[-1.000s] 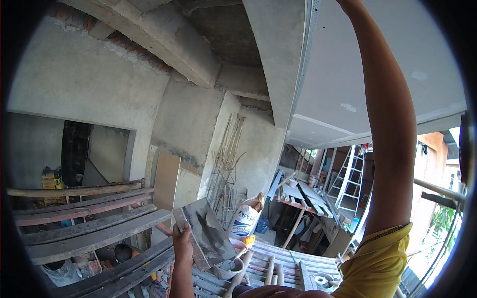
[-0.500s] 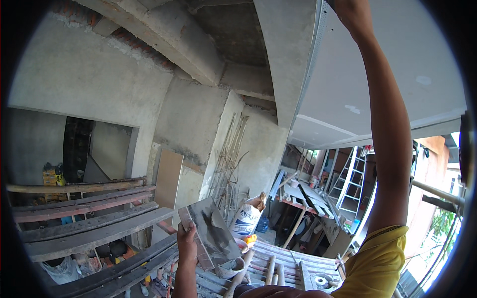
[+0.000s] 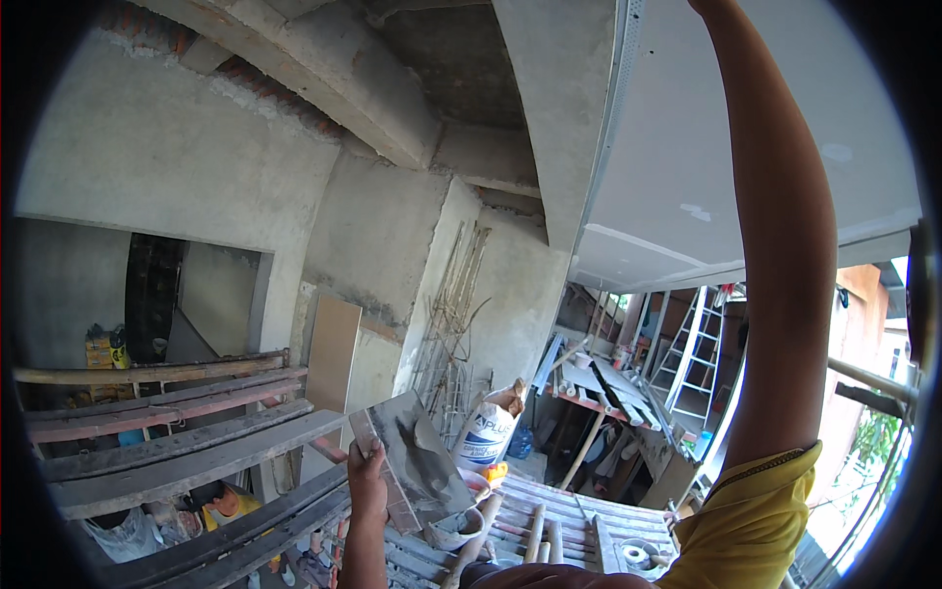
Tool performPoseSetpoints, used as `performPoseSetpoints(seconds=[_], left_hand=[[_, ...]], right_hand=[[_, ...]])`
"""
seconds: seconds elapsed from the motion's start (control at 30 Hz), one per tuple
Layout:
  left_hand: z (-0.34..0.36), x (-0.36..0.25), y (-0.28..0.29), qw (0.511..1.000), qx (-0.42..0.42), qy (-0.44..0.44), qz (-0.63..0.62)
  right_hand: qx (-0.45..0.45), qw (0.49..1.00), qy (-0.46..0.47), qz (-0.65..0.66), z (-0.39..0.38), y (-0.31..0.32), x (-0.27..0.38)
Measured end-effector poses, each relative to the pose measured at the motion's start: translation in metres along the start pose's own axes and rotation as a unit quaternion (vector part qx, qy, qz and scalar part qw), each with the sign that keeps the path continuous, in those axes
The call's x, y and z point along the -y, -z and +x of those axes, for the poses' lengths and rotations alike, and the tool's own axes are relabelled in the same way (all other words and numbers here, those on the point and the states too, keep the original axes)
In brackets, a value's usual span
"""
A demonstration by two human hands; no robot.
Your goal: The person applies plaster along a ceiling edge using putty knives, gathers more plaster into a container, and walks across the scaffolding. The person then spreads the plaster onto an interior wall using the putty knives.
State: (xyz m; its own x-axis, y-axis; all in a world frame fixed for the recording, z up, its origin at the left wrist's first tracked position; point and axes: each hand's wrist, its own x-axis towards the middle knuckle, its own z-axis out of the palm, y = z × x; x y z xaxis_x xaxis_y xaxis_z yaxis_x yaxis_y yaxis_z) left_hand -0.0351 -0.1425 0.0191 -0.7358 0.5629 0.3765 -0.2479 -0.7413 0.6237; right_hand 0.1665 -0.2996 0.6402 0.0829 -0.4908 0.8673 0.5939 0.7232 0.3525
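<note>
My left hand [image 3: 367, 481] is closed around the near left edge of a flat rectangular plaster board [image 3: 392, 432], held tilted in front of me. A smear of wet grey plaster [image 3: 424, 450] lies on its face. My right arm [image 3: 780, 216] stretches up past a pale ceiling panel [image 3: 667, 128]. The right hand lies beyond the top edge, so its fingers and anything in them are hidden. Near the arm, a perforated metal strip [image 3: 620, 79] runs along the panel's edge.
Below the board are a bucket [image 3: 454, 532] and an open white sack [image 3: 488, 432]. Scaffold planks [image 3: 196, 456] span the left, with a person in yellow [image 3: 234, 505] beneath. Bamboo poles [image 3: 535, 535] lie below me. A ladder [image 3: 695, 358] stands at the right.
My right arm has shifted up and slightly right, taking the hand out of view. The left hand and board barely move. Under the left planks, the person's yellow clothing has come into sight.
</note>
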Motion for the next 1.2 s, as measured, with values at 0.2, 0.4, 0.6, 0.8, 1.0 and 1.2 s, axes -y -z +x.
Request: performPoseSetpoints(seconds=[0.2, 0.4, 0.6, 0.8, 1.0, 1.2], left_hand=[[0.003, 0.004, 0.001, 1.0, 0.018, 0.01, 0.01], [0.002, 0.005, 0.003, 1.0, 0.005, 0.011, -0.003], [-0.002, -0.003, -0.002, 1.0, 0.0, -0.005, -0.018], [-0.004, -0.005, -0.003, 0.999, -0.019, -0.027, 0.002], [-0.006, -0.006, -0.003, 1.0, -0.006, 0.004, -0.006], [-0.006, -0.007, -0.006, 1.0, 0.009, -0.001, -0.018]], right_hand=[[-0.016, 0.999, 0.038, 0.026, -0.003, -0.018, -0.008], [0.016, 0.992, 0.091, 0.09, -0.08, 0.01, -0.03], [0.016, 0.996, -0.062, 0.062, -0.044, 0.003, -0.076], [0.054, 0.996, -0.034, 0.056, -0.036, -0.019, -0.063], [-0.028, 0.998, 0.031, -0.043, -0.013, -0.049, -0.078], [-0.047, 0.99, 0.106, -0.082, -0.006, -0.063, -0.097]])
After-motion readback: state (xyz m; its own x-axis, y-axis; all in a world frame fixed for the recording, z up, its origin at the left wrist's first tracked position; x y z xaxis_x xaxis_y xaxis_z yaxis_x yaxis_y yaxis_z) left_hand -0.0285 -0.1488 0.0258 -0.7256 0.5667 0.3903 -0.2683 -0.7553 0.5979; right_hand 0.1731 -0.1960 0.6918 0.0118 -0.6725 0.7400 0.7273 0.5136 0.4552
